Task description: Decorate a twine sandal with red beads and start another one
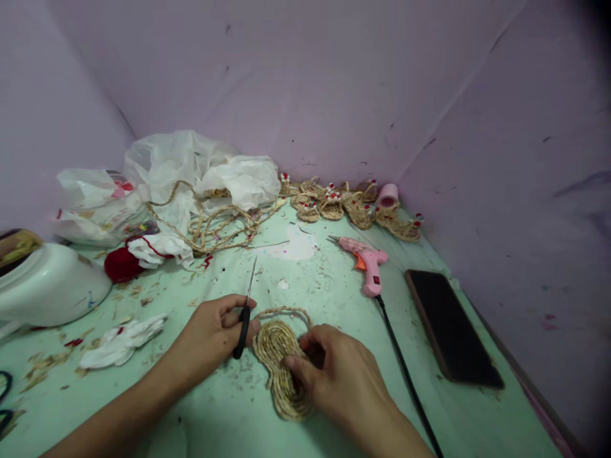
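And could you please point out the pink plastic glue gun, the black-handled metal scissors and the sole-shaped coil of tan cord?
Pink plastic glue gun (370,259): head view, on its body.
Black-handled metal scissors (244,323): head view, on the handle.
Sole-shaped coil of tan cord (277,366): head view, near its middle.

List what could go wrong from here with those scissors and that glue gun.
The scissors in the left hand sit close to the coiled braid that the right hand grips, so a slip might nick the braid or a finger.

The glue gun lies on the table; if hot, which does not show, it could burn on touch.

Its black cord runs beside the right forearm, so a sweep of that arm could drag the gun.
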`<act>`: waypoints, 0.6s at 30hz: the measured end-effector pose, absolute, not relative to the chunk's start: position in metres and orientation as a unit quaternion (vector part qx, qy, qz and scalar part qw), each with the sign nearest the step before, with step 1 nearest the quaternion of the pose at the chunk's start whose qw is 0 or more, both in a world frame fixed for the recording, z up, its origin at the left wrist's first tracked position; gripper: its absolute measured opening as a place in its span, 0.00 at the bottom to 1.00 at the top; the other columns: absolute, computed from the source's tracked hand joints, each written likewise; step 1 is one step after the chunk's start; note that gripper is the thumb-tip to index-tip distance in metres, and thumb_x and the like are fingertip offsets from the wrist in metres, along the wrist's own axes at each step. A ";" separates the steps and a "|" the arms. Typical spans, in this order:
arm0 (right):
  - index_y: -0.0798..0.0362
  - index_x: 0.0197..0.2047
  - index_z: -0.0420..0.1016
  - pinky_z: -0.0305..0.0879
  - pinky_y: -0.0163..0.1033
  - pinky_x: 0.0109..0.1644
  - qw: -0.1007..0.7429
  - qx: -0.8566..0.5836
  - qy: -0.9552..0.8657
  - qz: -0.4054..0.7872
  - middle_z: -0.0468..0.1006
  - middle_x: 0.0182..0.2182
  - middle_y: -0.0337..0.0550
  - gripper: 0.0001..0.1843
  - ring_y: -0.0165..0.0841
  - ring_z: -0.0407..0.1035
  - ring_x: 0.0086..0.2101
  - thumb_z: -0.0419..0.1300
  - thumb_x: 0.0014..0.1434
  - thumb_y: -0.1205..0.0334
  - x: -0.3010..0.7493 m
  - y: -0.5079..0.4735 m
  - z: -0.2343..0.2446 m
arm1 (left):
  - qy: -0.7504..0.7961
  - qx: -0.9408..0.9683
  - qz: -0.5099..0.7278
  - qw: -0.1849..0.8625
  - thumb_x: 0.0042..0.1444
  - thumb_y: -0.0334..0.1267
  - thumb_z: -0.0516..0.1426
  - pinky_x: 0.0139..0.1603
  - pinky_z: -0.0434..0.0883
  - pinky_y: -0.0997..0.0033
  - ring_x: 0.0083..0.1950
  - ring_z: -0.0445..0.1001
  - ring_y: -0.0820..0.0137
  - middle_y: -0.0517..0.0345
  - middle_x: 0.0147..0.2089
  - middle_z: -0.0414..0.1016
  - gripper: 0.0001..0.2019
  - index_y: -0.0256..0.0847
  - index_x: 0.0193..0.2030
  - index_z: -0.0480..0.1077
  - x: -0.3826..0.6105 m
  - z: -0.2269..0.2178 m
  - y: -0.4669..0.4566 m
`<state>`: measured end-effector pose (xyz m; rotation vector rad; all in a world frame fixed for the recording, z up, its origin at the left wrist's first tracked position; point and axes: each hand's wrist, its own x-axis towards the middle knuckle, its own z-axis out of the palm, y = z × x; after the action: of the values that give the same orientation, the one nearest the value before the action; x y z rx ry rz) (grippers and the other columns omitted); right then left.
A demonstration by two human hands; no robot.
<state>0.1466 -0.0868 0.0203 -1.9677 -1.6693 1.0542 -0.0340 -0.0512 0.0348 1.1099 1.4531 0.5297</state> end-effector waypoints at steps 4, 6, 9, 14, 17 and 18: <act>0.50 0.29 0.69 0.54 0.34 0.26 0.307 -0.623 -0.490 0.527 0.70 0.20 0.36 0.09 0.30 0.63 0.22 0.62 0.41 0.67 0.144 -0.087 0.010 | 0.635 0.453 0.236 0.580 0.40 0.43 0.60 0.14 0.51 0.80 0.15 0.52 0.80 0.67 0.18 0.63 0.21 0.35 0.41 0.64 -0.031 0.037 -0.053; 0.52 0.33 0.69 0.58 0.33 0.27 0.369 -0.574 -0.417 0.600 0.69 0.22 0.34 0.14 0.28 0.63 0.23 0.63 0.39 0.69 0.145 -0.084 0.008 | 0.625 0.452 0.241 0.589 0.40 0.46 0.60 0.14 0.52 0.80 0.15 0.54 0.80 0.65 0.19 0.65 0.23 0.35 0.42 0.63 -0.031 0.037 -0.053; 0.56 0.30 0.72 0.59 0.33 0.26 0.385 -0.545 -0.370 0.646 0.68 0.20 0.35 0.12 0.27 0.62 0.22 0.64 0.38 0.67 0.150 -0.077 0.011 | 0.612 0.471 0.266 0.577 0.42 0.47 0.59 0.17 0.53 0.80 0.18 0.55 0.79 0.67 0.19 0.61 0.22 0.35 0.42 0.64 -0.032 0.037 -0.054; 0.57 0.31 0.76 0.62 0.34 0.32 0.467 -0.524 -0.328 0.632 0.76 0.25 0.41 0.13 0.30 0.68 0.26 0.67 0.40 0.61 0.161 -0.068 0.009 | 0.609 0.557 0.274 0.494 0.45 0.44 0.58 0.20 0.54 0.78 0.21 0.56 0.77 0.67 0.20 0.58 0.18 0.38 0.42 0.67 -0.045 0.043 -0.053; 0.57 0.32 0.78 0.64 0.35 0.35 0.491 -0.521 -0.307 0.627 0.79 0.25 0.43 0.14 0.32 0.70 0.28 0.69 0.39 0.63 0.162 -0.069 0.002 | 0.601 0.625 0.246 0.434 0.45 0.42 0.58 0.27 0.61 0.76 0.26 0.64 0.72 0.63 0.24 0.65 0.17 0.41 0.42 0.69 -0.052 0.052 -0.055; 0.57 0.32 0.78 0.65 0.36 0.35 0.495 -0.524 -0.308 0.621 0.79 0.25 0.43 0.14 0.32 0.71 0.28 0.69 0.39 0.64 0.162 -0.070 0.000 | 0.592 0.648 0.234 0.418 0.44 0.41 0.57 0.29 0.63 0.76 0.28 0.66 0.71 0.62 0.25 0.68 0.16 0.42 0.42 0.70 -0.054 0.054 -0.057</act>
<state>0.1615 -0.0696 0.0000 -1.2699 -0.7473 1.5053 -0.0537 -0.0567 0.0537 1.6261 1.4855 0.5869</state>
